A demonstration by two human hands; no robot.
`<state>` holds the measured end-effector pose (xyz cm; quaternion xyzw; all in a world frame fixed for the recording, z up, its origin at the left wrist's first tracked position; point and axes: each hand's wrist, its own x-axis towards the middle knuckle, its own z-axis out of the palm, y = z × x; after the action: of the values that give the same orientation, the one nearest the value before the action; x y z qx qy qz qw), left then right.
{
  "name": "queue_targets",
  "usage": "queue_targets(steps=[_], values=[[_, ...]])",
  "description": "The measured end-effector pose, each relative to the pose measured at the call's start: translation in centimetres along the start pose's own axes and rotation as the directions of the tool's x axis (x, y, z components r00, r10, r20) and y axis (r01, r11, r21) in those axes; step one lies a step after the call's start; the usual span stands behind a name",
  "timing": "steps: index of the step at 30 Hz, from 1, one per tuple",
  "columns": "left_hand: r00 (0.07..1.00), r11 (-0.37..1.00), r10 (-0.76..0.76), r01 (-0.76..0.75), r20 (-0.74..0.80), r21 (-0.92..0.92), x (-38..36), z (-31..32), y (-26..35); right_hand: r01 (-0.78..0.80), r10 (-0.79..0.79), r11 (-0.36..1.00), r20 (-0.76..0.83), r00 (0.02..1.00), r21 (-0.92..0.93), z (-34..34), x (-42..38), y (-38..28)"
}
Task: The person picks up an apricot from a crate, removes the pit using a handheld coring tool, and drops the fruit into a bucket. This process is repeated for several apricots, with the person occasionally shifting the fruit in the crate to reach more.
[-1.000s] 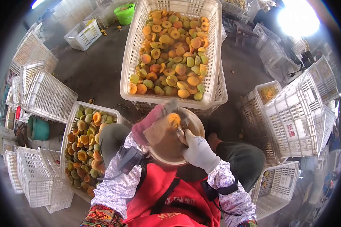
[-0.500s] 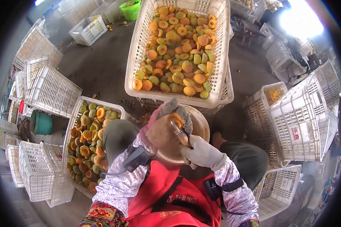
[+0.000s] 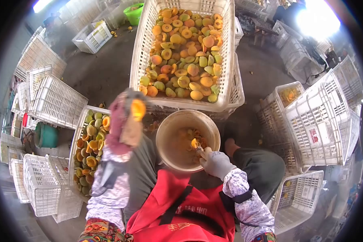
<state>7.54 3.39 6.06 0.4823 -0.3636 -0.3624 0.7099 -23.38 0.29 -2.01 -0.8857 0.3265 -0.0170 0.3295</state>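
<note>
My left hand (image 3: 127, 123), in a dark reddish and grey glove, is raised and blurred above the left knee. Its fingers hold an orange peach half (image 3: 138, 110), cut side showing. My right hand (image 3: 217, 163), in a pale glove, is closed around a pitting spoon (image 3: 199, 149) over the bucket. A yellow-orange bit (image 3: 195, 143) is at the spoon's metal tip. Between my legs stands a round cream bucket (image 3: 162, 151), with pits and orange scraps inside. A crate of peach halves (image 3: 72, 163) is at my left, partly behind my left arm.
A big white crate (image 3: 226, 80) full of peach halves sits stacked on another crate in front. White crates (image 3: 56, 99) line the left, beside a green bucket (image 3: 47, 135). More crates (image 3: 316, 125) stand at the right. A bright green tub (image 3: 134, 14) is farther back.
My left hand has moved left, away from the bucket, carrying the peach half. My right hand has shifted slightly right and down with the spoon, which has parted from the peach half.
</note>
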Motion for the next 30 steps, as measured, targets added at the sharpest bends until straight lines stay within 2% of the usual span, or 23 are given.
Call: queue_targets(steps=[1, 2, 3, 4, 5, 6, 7, 8, 9, 10, 11, 13, 14, 15, 17, 18, 21, 23, 25, 26, 28, 30], values=[[1.0, 0.999, -0.017, 0.017, 0.001, -0.035, 0.0, -2.7, 1.5, -0.058, 0.055, 0.978, -0.02, 0.998, -0.199, 0.5, -0.1, 0.0], [0.992, 0.961, 0.121, -0.111, -0.024, 0.254, -0.6, -5.0, 2.4, -0.274, 0.295, 0.952, 0.168, 0.941, -0.136, -1.4, 0.1, -1.8], [0.965, 0.824, 0.261, -0.218, -0.008, 0.523, -1.7, -7.0, 3.3, -0.263, 0.281, 0.957, 0.168, 0.945, -0.125, -1.0, 0.1, -1.9], [0.993, 0.924, 0.073, -0.033, -0.091, 0.381, -2.4, -8.7, 4.6, -0.305, 0.329, 0.939, 0.155, 0.931, -0.161, -0.6, 0.1, -1.6], [0.982, 0.965, -0.125, 0.154, -0.141, 0.213, -2.9, -9.8, 5.8, -0.347, 0.377, 0.916, 0.138, 0.916, -0.2, -0.8, 0.4, -1.7], [0.964, 0.723, -0.174, 0.265, -0.203, 0.638, -3.2, -10.5, 6.7, -0.339, 0.357, 0.925, 0.086, 0.93, -0.172, -1.0, 0.5, -1.8], [0.938, 0.298, -0.19, 0.336, -0.29, 0.893, -3.5, -10.9, 7.3, -0.33, 0.348, 0.928, 0.087, 0.933, -0.172, -1.4, 0.6, -2.2], [0.991, 0.128, -0.045, 0.131, -0.127, 0.983, -3.6, -11.1, 7.1, -0.307, 0.313, 0.945, 0.038, 0.949, -0.109, -2.0, 0.6, -2.4], [0.995, -0.073, 0.067, -0.064, 0.069, 0.995, -3.5, -11.0, 6.7, -0.28, 0.279, 0.959, -0.015, 0.96, -0.048, -2.3, 0.8, -2.4], [0.993, -0.004, 0.046, -0.108, 0.108, 0.994, -2.8, -8.9, 7.4, -0.245, 0.241, 0.968, -0.078, 0.967, -0.052, -2.2, 0.9, -2.1], [0.989, 0.068, 0.027, -0.149, 0.148, 0.986, -1.5, -6.1, 7.9, -0.239, 0.235, 0.969, -0.077, 0.969, -0.057, -2.4, 0.9, -2.5], [0.927, -0.041, 0.027, -0.373, 0.374, 0.927, 1.8, -3.3, 6.0, -0.251, 0.246, 0.967, -0.107, 0.963, -0.039, -3.3, 0.9, -3.3], [0.885, -0.202, -0.179, -0.461, 0.43, 0.864, 4.9, -0.8, 4.7, -0.135, 0.121, 0.989, -0.188, 0.975, -0.063, -2.3, 0.5, -2.0], [0.812, -0.329, -0.39, -0.564, 0.435, 0.757, 7.7, 1.4, 3.4, -0.133, 0.119, 0.989, -0.19, 0.975, -0.065, -2.3, 0.2, -2.0], [0.65, -0.417, -0.704, -0.705, 0.286, 0.574, 11.4, 2.7, 0.4, -0.141, 0.154, 0.986, -0.166, 0.974, 0.086, -3.0, -0.2, -2.5], [0.649, -0.419, -0.705, -0.707, 0.287, 0.57, 12.8, 2.7, -0.2, -0.147, 0.154, 0.988, -0.187, 0.97, 0.051, -3.2, -0.4, -2.6], [0.591, -0.38, -0.801, -0.624, 0.094, 0.683, 14.8, 3.3, -0.7, -0.124, 0.124, 0.992, -0.242, 0.962, 0.019, -3.8, -0.7, -2.6], [0.575, -0.379, -0.814, -0.628, 0.077, 0.679, 14.6, 3.9, -0.1, -0.098, 0.093, 0.995, -0.282, 0.955, -0.001, -3.7, -0.6, -2.4], [0.655, -0.388, -0.702, -0.681, 0.279, 0.622, 13.7, 4.1, 0.2, -0.025, 0.036, 0.999, -0.334, 0.942, 0.039, -3.7, -0.4, -2.1], [0.651, -0.387, -0.704, -0.687, 0.284, 0.616, 14.0, 2.6, -1.1, -0.03, 0.043, 0.999, -0.339, 0.94, 0.042, -3.7, -0.5, -2.0], [0.645, -0.415, -0.538, -0.763, 0.543, 0.495, 14.1, -0.3, -3.8, -0.03, 0.039, 0.999, -0.339, 0.94, 0.03, -3.6, -0.7, -1.9], [0.669, -0.388, -0.544, -0.735, 0.506, 0.556, 13.9, -0.8, -3.9, -0.009, 0.02, 0.999, -0.348, 0.937, 0.033, -3.3, -1.0, -1.6]])
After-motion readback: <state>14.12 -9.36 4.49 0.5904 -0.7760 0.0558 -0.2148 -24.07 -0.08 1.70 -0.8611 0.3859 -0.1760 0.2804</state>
